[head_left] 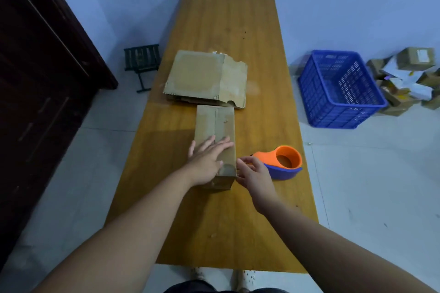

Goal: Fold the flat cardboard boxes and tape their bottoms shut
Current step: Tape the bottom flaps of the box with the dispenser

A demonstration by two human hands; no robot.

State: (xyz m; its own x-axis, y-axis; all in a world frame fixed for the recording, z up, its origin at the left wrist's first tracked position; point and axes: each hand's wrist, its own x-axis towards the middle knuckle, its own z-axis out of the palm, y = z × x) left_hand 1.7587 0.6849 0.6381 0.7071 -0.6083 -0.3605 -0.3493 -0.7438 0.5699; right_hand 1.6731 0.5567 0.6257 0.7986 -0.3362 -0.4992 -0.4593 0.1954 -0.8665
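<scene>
Fingers [215, 144] of the left hand [206, 162] lie spread flat on the box [215, 123] on the desk [226, 19]. The right hand [253, 173] touches its corner; pinching or not, I cannot tell. Press hard so flaps stay shut.

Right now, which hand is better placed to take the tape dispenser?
Right. The right hand is just beside the tape dispenser, while the left hand presses flat on the folded box, steadying it.
</scene>
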